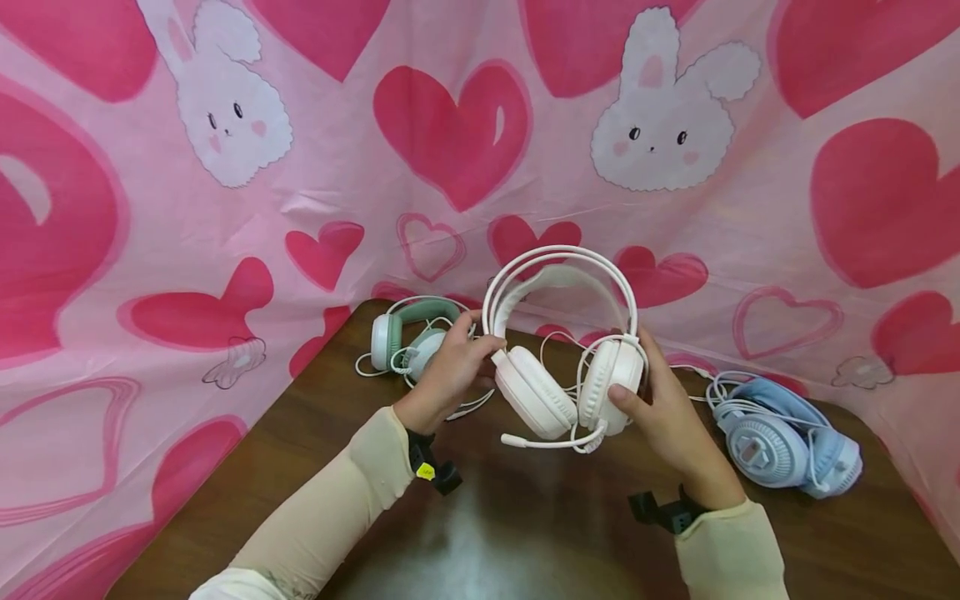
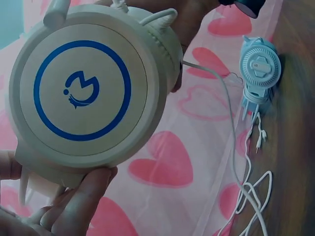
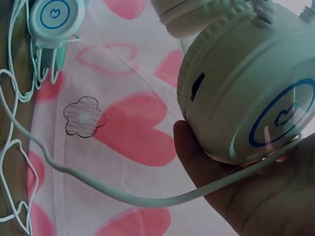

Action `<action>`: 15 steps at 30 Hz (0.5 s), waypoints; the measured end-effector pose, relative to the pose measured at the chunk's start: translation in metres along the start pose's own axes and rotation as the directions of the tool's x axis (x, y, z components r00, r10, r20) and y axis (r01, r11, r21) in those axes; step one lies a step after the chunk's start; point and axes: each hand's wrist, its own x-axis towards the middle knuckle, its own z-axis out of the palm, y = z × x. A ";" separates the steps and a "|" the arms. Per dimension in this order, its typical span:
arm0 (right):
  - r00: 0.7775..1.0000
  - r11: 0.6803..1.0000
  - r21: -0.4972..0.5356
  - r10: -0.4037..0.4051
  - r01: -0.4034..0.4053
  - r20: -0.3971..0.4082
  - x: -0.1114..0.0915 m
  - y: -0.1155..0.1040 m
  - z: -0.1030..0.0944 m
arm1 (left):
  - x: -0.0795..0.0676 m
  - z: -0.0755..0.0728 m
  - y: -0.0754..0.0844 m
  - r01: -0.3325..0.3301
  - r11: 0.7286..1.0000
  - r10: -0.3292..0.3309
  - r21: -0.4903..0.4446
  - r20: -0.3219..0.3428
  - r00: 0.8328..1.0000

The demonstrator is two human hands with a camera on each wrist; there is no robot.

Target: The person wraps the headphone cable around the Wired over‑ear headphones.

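A white over-ear headset [image 1: 531, 398] with a microphone boom [image 1: 551, 442] is held up above the table, its headband arching upward. My left hand [image 1: 453, 367] pinches it where the headband meets one ear cup. With thumb and fingers, my right hand [image 1: 671, 417] grips the other ear cup, which has cable looped around it. The left wrist view shows an ear cup's outer face [image 2: 81, 98] with a blue ring and logo, the left fingers just below it. In the right wrist view, a white cable [image 3: 162, 200] crosses in front of the right palm.
A green-and-white headset [image 1: 386, 340] lies at the table's back left, partly behind my left hand. To the right rests a light blue headset [image 1: 768, 450] wrapped in its cable. Pink heart-and-bunny cloth [image 1: 442, 33] hangs behind the brown table [image 1: 330, 467].
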 end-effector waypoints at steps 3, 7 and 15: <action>1.000 1.000 -0.029 0.005 -0.006 -0.031 -0.002 -0.004 -0.001 | 0.000 0.001 -0.004 -0.010 1.000 0.010 0.015 0.031 0.999; 0.998 1.000 -0.022 -0.024 0.023 -0.065 -0.005 -0.011 -0.005 | 0.003 0.001 -0.009 -0.011 0.999 0.006 0.040 0.103 0.995; 0.999 0.999 -0.024 -0.044 0.044 0.025 -0.011 -0.017 -0.019 | 0.009 -0.005 -0.012 -0.081 0.996 0.075 0.033 0.170 0.983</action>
